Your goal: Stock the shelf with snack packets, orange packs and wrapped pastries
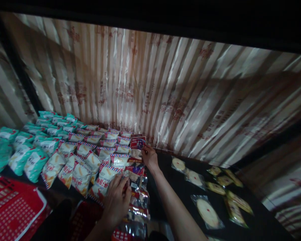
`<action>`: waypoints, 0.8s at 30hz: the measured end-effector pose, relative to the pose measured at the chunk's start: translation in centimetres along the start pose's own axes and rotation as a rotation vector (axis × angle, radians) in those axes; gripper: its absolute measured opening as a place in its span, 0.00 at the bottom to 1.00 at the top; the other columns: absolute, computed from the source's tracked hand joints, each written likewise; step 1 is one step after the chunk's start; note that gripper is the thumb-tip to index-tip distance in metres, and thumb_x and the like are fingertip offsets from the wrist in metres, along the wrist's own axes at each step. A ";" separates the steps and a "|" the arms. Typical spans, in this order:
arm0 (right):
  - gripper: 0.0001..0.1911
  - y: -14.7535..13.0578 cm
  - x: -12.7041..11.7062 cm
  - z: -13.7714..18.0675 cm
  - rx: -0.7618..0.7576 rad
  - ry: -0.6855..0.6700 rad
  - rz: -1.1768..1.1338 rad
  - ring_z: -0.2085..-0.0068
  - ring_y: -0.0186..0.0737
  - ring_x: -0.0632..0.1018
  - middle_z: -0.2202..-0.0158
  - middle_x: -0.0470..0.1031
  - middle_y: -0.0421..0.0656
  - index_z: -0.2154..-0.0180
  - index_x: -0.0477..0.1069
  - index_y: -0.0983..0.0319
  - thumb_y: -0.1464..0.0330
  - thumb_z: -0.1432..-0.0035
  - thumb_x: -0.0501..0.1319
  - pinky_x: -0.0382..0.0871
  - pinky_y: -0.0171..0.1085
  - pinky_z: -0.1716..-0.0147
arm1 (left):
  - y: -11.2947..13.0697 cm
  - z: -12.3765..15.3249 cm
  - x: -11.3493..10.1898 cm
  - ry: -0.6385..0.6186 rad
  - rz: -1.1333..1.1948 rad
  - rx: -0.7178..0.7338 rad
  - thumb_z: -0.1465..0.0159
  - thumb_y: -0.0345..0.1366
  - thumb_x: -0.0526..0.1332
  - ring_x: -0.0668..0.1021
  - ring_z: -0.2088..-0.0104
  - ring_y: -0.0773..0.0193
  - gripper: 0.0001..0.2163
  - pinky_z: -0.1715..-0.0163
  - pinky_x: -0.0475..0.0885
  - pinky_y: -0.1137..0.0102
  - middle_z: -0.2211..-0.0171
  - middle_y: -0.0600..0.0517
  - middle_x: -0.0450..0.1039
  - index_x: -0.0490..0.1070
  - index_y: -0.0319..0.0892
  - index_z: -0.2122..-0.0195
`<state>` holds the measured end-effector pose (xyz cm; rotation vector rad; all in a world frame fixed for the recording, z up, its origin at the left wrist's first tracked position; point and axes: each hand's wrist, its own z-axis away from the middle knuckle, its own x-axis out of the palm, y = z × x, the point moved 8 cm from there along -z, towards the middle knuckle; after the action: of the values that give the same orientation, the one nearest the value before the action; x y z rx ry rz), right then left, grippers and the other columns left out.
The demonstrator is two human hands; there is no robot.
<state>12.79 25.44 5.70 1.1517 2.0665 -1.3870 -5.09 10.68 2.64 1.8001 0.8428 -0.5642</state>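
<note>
My right hand (150, 158) is at the back of a row of dark red snack packets, pinching the right edge of a dark red snack packet (137, 143). Nearer to me, my left hand (117, 197) has its fingers bent together between a white snack bag (106, 177) and the dark packets. Something shiny shows at its fingertips, too small to name. Dark red packets with clear windows (139, 201) lie in an overlapping line toward me. Several white bags with red print and striped edges (82, 170) stand in rows left of my hands.
Teal snack bags (36, 162) stand in rows at the far left. Red perforated baskets (13, 207) sit in front. On the black shelf (170, 190), round flat pastries in clear wrap (208, 212) and yellow-green packets (224, 180) lie right. A pleated curtain (140, 83) hangs behind; a dark beam crosses above.
</note>
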 end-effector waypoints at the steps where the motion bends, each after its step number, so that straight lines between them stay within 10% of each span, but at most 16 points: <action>1: 0.12 0.0 0.0 0.0 0.010 -0.003 -0.003 0.53 0.42 0.74 0.57 0.75 0.47 0.69 0.77 0.62 0.74 0.50 0.54 0.65 0.39 0.50 | 0.1 0.2 0.2 -0.023 0.005 -0.015 0.39 0.38 0.53 0.69 0.47 0.54 0.16 0.48 0.68 0.55 0.48 0.46 0.69 0.71 0.43 0.52; 24: 0.13 -1.0 0.6 1.4 -0.007 -0.022 0.111 0.42 0.46 0.62 0.48 0.70 0.47 0.61 0.76 0.60 0.69 0.47 0.56 0.54 0.47 0.45 | 2.7 0.7 1.2 -0.021 0.128 0.117 0.41 0.30 0.51 0.71 0.48 0.57 0.16 0.49 0.70 0.58 0.51 0.45 0.72 0.71 0.40 0.54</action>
<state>11.53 24.23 5.22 1.2232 1.9590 -1.3332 -2.28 9.75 3.15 1.9358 0.6872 -0.5580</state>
